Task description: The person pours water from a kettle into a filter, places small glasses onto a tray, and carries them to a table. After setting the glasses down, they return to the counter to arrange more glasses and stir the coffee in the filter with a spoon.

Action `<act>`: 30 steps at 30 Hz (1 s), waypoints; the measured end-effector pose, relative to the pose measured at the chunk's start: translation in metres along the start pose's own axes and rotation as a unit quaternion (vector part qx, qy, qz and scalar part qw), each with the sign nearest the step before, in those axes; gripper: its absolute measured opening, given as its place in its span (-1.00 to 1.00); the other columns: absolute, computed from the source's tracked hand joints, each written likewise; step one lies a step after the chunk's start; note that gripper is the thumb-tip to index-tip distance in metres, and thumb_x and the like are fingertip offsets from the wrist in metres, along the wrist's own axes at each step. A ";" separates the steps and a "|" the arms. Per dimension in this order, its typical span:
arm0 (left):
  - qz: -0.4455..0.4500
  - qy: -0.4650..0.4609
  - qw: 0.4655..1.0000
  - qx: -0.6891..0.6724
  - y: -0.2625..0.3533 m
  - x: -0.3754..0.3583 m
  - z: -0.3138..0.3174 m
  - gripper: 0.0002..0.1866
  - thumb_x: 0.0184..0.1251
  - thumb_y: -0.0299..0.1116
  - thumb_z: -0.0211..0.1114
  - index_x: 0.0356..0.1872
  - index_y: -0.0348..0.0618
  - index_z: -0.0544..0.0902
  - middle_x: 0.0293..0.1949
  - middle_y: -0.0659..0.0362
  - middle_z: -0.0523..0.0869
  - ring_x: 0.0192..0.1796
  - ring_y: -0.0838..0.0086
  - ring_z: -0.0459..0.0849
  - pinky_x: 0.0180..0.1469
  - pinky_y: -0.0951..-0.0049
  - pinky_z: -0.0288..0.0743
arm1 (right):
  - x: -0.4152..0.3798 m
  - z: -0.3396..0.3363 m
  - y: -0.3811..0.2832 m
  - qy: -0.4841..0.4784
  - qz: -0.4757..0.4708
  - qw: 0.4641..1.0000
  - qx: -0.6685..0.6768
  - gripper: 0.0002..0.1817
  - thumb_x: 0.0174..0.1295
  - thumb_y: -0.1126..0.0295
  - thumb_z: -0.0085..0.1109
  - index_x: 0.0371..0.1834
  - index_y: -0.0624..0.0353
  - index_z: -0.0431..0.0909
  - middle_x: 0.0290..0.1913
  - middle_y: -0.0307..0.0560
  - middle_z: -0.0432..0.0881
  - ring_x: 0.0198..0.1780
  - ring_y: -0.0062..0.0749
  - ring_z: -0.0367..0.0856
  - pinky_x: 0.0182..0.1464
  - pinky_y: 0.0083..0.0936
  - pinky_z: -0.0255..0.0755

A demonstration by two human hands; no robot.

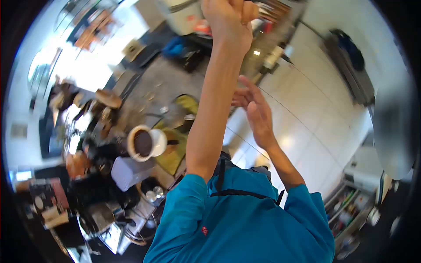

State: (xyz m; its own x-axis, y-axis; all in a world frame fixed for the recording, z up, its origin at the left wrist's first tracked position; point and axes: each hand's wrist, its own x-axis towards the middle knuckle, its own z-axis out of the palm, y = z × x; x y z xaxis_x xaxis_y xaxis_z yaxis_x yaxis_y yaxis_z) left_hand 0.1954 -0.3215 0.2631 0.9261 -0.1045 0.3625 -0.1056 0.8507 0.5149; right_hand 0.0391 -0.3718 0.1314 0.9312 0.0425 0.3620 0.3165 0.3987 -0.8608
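Note:
My left hand [230,19] is raised at the top edge of the view with its fingers curled in. The frame cuts it off, so I cannot make out what it holds, if anything. Lower down, beside the left forearm, my right hand [258,116] has its fingers apart and holds nothing. To the left of my arms, on the cluttered counter [151,83], stands a white cup-shaped vessel [158,143] with dark brown contents [143,143] that look like coffee grounds. A yellow-green cloth [169,160] lies beside and under it.
A pale, boxy container [127,173] stands near the white vessel. A blue item [174,46] and a white bucket-like container [186,17] are at the counter's far end. On the right are the tiled floor [302,114], a dark bench [346,65] and an open drawer [346,210] with small items.

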 end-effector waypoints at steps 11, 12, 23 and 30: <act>-0.376 -0.139 0.909 -0.112 -0.395 -0.264 0.248 -0.58 0.55 -0.20 0.01 -0.61 0.05 0.23 -0.71 0.38 0.05 -0.70 0.60 -0.05 -0.56 0.47 -0.09 | -0.286 -0.227 -0.140 0.387 -0.100 0.909 -0.118 -0.14 0.42 0.07 0.07 0.56 0.18 -0.22 0.41 0.05 0.19 0.43 -0.27 0.18 0.37 -0.35 0.13; -0.386 -0.175 0.904 -0.053 -0.405 -0.304 0.267 -0.56 0.56 -0.15 0.03 -0.61 0.05 0.22 -0.70 0.39 0.03 -0.69 0.61 -0.06 -0.57 0.48 -0.11 | -0.308 -0.236 -0.170 0.468 -0.128 0.860 -0.158 -0.21 0.44 0.08 0.03 0.55 0.19 -0.12 0.40 0.03 0.22 0.41 -0.28 0.22 0.37 -0.34 0.13; -0.490 -0.638 0.594 0.004 -0.489 -0.567 0.377 -0.80 0.43 -0.41 0.23 -0.16 -0.41 0.65 -0.74 0.26 0.45 -0.74 0.68 0.27 -0.66 0.60 0.11 | -0.584 -0.279 -0.314 0.874 -0.200 0.384 -0.220 -0.74 0.34 0.30 0.25 -0.43 0.27 0.62 -0.56 -0.30 0.52 -0.45 -0.71 0.46 -0.40 -0.68 0.33; -0.610 -0.612 0.500 -0.060 -0.576 -0.645 0.440 -0.60 0.48 -0.25 0.17 -0.58 -0.27 0.54 -0.74 0.39 0.28 -0.70 0.74 0.16 -0.63 0.62 -0.03 | -0.637 -0.353 -0.336 0.918 -0.102 0.304 -0.235 -0.59 0.34 0.23 0.24 -0.61 0.29 0.57 -0.66 -0.26 0.50 -0.60 -0.74 0.35 -0.53 -0.65 0.18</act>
State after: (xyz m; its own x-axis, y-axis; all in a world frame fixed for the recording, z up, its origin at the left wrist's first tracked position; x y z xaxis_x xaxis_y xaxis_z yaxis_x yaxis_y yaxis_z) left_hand -0.5006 -0.9714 0.0745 -0.6484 -0.7574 0.0777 0.3585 -0.2137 0.9088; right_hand -0.5968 -0.8566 0.0637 -0.7203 -0.6936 -0.0134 -0.0092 0.0289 -0.9995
